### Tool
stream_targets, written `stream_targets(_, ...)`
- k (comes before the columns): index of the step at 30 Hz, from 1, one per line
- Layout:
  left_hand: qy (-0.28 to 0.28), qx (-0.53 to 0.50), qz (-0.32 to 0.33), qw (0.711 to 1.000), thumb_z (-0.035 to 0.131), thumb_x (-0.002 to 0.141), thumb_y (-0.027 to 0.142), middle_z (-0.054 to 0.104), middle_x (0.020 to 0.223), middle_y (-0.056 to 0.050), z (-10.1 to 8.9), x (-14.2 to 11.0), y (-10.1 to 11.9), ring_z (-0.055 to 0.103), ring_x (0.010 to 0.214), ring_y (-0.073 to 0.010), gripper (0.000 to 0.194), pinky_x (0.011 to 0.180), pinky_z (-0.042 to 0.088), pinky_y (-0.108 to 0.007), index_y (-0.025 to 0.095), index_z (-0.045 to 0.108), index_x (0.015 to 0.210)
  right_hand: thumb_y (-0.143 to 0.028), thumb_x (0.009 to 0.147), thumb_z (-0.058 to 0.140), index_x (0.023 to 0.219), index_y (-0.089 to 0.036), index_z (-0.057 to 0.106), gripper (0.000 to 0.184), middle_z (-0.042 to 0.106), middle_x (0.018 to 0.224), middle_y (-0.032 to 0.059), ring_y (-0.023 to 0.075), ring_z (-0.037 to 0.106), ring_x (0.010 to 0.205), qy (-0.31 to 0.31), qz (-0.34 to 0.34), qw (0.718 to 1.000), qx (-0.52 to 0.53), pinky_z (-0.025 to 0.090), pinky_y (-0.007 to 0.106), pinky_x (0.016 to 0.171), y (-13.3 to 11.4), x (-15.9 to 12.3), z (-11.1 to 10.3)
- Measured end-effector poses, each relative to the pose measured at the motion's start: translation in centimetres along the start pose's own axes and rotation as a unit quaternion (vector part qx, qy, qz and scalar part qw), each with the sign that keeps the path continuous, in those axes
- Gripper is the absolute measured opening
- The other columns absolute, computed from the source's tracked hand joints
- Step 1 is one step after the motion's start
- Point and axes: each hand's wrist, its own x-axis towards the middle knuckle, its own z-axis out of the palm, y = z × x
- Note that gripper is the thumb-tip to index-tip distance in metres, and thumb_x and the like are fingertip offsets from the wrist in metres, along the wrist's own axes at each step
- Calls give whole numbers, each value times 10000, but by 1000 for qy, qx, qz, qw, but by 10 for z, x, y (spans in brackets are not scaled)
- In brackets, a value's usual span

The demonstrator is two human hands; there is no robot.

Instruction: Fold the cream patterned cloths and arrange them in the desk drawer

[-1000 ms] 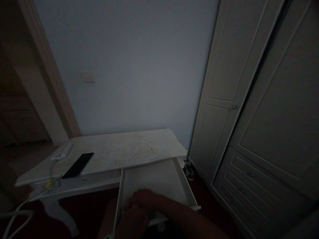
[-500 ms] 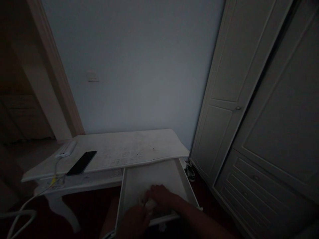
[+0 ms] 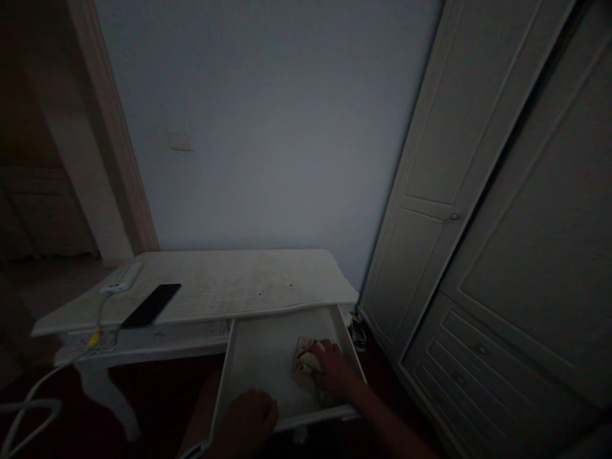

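Note:
A white drawer (image 3: pixel 287 421) is pulled out of the desk in front of me. On its right side lies a small pale, crumpled bundle that looks like cloth (image 3: pixel 302 364), with darker patches. My right hand (image 3: pixel 332 366) grips it from above, fingers curled over its right part. Part of the bundle is hidden under that hand. My left hand (image 3: pixel 251 411) is over the drawer's front left corner, apart from the bundle. Its fingers are curled in, and I see nothing in them.
A black phone (image 3: pixel 152 306) and a white power strip (image 3: pixel 123 278) with a cable lie on the left of the white desk (image 3: pixel 248 274). To the right stands a white wardrobe (image 3: pixel 425 242). Shoes (image 3: pixel 357 333) sit on the floor beside the desk.
My hands have parted: both were together at the bundle near the drawer's middle. My right hand and the bundle are now further right; my left hand has let go and drawn left.

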Motion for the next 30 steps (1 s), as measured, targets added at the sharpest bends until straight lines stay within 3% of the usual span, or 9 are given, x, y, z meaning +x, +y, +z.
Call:
stream_targets(7, -3, 8, -7, 1000, 360, 1073, 345, 782, 1143, -93, -2, 0, 2, 705, 1109, -250, 428, 956, 463, -347, 220, 769, 1082, -302, 866, 660, 1478, -330, 535, 626, 517, 1512, 138, 382, 507, 1365, 0, -31, 999, -36, 482, 492, 1028, -8, 14, 5)
stream_targets(16, 4, -3, 3, 1000, 349, 1072, 358, 784, 1135, -91, 9, 4, -3, 705, 1105, -254, 441, 959, 471, -353, 226, 770, 1084, -205, 876, 617, 1437, -267, 507, 575, 578, 1420, 152, 354, 567, 1279, 41, 14, 998, -51, 511, 452, 943, -22, 41, 4)
stream_targets(23, 14, -2, 12, 1000, 326, 1067, 351, 782, 1141, -97, 18, 7, -7, 699, 1106, -255, 456, 971, 468, -362, 230, 765, 1085, -246, 893, 646, 1442, -269, 479, 574, 584, 1393, 168, 384, 577, 1269, 90, 18, 995, -42, 529, 510, 938, -53, 73, 9)
stream_targets(30, 9, -11, 6, 1000, 324, 1059, 348, 781, 1161, -106, 7, 1, 0, 704, 1125, -268, 465, 985, 474, -374, 218, 767, 1111, -380, 910, 673, 1418, -270, 492, 550, 604, 1371, 166, 385, 597, 1245, 83, -13, 996, -32, 530, 543, 946, -98, 90, 20)
